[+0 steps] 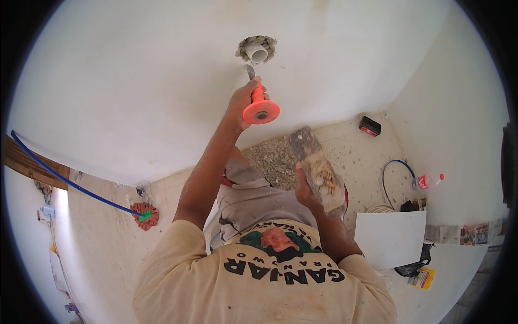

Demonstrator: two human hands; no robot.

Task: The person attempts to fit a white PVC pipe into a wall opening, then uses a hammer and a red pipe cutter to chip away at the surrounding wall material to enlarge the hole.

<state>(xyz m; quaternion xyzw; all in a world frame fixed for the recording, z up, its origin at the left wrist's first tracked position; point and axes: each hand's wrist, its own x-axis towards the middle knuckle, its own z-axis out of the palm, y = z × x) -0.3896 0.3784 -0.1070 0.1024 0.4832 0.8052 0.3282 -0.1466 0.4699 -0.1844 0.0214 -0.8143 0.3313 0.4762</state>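
Gripping chisel [258, 96] in left fingers [241, 102], tip below pipe hole [257, 49].

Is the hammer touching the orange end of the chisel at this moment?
Apart. The head view shows the hammer in the right hand, lower, with open floor visible between it and the chisel.

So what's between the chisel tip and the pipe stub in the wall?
Head view: only a short strip of bare white wall separates the chisel tip from the pipe stub and its broken-out hole.

Bright, even daylight — fisheye-bent, dark-vignetted edges
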